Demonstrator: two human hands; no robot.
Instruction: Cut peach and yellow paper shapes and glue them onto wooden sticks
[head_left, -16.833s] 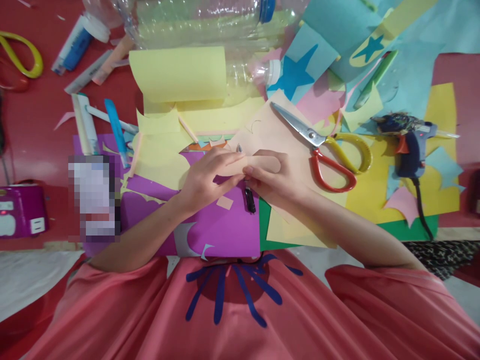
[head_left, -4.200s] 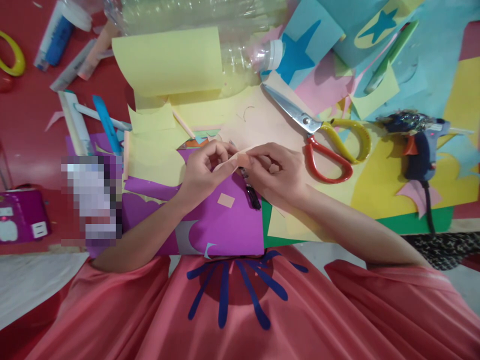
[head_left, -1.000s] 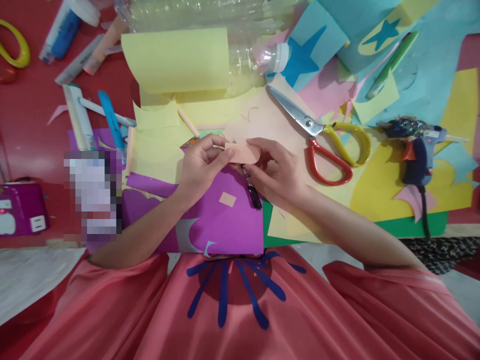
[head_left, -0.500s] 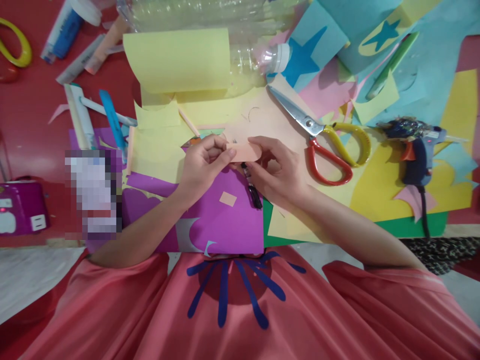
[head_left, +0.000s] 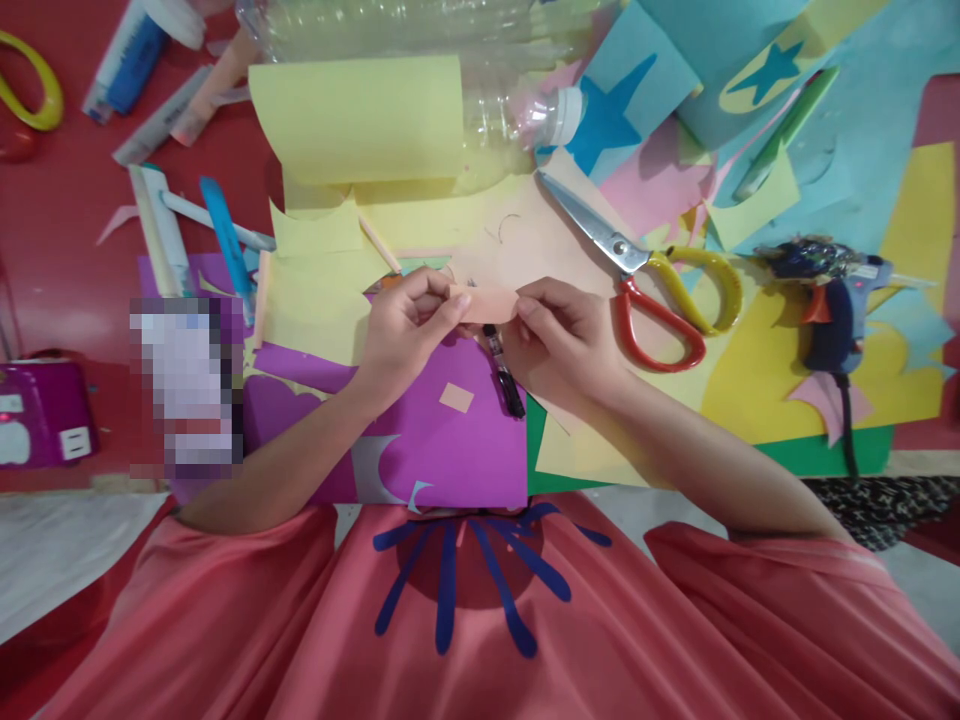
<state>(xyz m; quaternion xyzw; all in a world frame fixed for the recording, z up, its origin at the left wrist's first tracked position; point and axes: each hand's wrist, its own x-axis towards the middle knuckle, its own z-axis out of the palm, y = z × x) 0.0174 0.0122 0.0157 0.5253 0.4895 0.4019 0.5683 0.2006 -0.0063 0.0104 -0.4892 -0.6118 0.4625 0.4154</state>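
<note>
The left hand (head_left: 403, 328) is curled, with its thumb pressed on the left end of a short, smooth, peach-coloured paper strip (head_left: 491, 304). The right hand (head_left: 574, 328) pinches the strip's right end between thumb and forefinger, its other fingers folded in. The strip is located between the two hands, stretched roughly level, its long edges nearly parallel.

Below the strip, a slim black-and-clear marker pen (head_left: 508, 385) lies at a slant; the strip overlaps its upper part. The pen rests across a flat, matte purple paper sheet (head_left: 465, 455). A small, peach-coloured paper rectangle (head_left: 456, 397) lies on the same sheet, left of the pen.

To the right of the right hand are large scissors (head_left: 589, 217) with smooth steel blades, one red loop handle and one yellow. Farther right is a dark blue plastic glue gun (head_left: 832, 325) with an orange-red trigger. Beyond the hands, a curved, pale yellow paper sheet (head_left: 360, 120) covers part of a clear, ribbed plastic bottle (head_left: 491, 115) fitted with a white cap.
</note>
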